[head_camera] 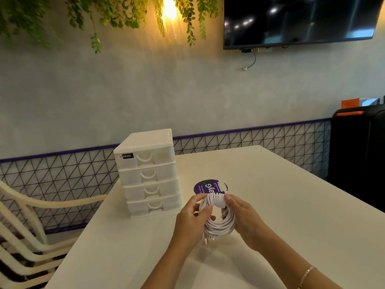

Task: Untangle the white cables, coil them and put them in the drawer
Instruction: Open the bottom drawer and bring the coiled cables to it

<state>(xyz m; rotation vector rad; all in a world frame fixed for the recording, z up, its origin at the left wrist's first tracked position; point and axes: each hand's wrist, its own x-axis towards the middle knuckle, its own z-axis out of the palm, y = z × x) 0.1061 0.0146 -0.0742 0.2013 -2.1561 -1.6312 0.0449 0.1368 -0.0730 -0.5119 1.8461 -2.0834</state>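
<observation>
A coil of white cable [219,223] hangs above the white table [291,205], wound into a ring with tight wraps across its top. My left hand [190,221] grips the ring's left side, thumb through the loop. My right hand [245,221] holds the right side, fingertips pinching the wrapped top. A plug end sticks out below the coil. The white drawer unit [148,174] stands on the table to the left of my hands, all its drawers closed.
A round purple sticker [205,187] lies on the table just behind the coil. Cream chairs [27,226] stand at the left. A black cabinet [358,159] stands at the right by the wall, under a dark screen [300,19].
</observation>
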